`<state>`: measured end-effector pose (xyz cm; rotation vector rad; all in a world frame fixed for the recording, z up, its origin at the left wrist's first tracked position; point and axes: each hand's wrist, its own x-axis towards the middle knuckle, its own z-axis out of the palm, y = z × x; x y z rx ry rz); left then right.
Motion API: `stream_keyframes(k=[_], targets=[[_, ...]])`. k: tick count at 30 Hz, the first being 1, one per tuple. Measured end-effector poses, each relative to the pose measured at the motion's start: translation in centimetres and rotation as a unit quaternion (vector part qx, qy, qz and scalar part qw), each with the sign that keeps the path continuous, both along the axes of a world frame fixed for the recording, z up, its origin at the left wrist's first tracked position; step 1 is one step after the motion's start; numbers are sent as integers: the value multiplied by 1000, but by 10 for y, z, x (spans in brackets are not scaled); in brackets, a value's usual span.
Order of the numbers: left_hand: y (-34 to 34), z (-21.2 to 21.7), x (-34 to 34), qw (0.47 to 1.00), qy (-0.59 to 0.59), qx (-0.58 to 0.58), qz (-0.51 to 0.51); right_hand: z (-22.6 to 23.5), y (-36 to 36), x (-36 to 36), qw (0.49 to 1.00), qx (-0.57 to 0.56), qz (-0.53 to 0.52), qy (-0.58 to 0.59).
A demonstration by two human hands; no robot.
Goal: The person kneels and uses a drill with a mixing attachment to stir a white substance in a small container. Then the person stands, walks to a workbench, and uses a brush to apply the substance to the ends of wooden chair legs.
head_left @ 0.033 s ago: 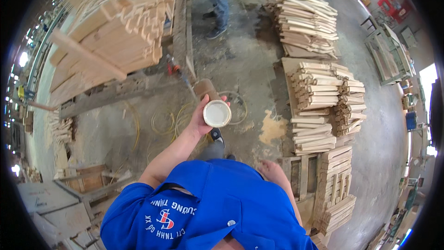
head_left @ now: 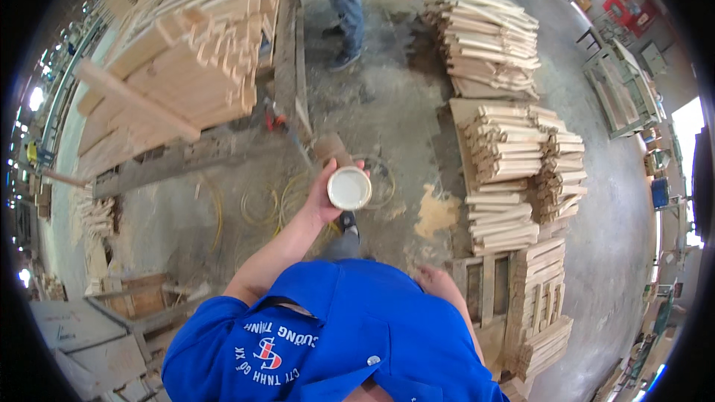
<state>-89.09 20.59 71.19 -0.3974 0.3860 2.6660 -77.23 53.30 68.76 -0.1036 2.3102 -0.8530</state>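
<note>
My left hand (head_left: 325, 192) is wrapped round a cylindrical container (head_left: 349, 187) held out in front of my body. Its round rim faces up toward me, and the inside looks white; whether that is a liquid or a lid I cannot tell. Just beyond my fingers is a brown cylindrical shape (head_left: 331, 149), either the container's body or a separate thing. Low at my right side hangs my right hand (head_left: 434, 280), near a wooden pallet, its fingers too blurred to read. No object shows in it.
Stacks of wooden strips (head_left: 514, 141) stand along the right. At the left is a large pile of boards (head_left: 171, 89). A co-worker in jeans (head_left: 345, 18) stands ahead beside it. A yellow hose (head_left: 261, 205) coils on the concrete floor, near a red-handled tool (head_left: 275, 119).
The surroundings have shifted very slightly in the picture. My left hand keeps its hold on the container, and my right hand still hangs at my side.
</note>
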Motion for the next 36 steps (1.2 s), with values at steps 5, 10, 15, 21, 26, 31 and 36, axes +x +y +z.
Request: stream_keyframes(k=[5,10,15,21,26,31,36], targets=[[20,-17,-73,997,-59,-45,-5,-66,44,-28,997,39,-12,58],[-26,-38,-139,993,-84,-79,13,-47,1,-180,998,52,-38,5],[-16,-7,-228,984,-150,-95,25,-34,-14,-299,998,52,-31,14],[8,-3,-312,984,-137,-89,72,-37,-17,-424,999,23,33,25],[45,1,-365,974,-172,-72,128,-36,10,-518,997,15,68,24],[76,-7,-414,965,-137,-67,213,-30,36,-587,993,-2,112,24],[105,-5,-462,967,-134,-44,214,-28,69,-637,995,-12,98,14]])
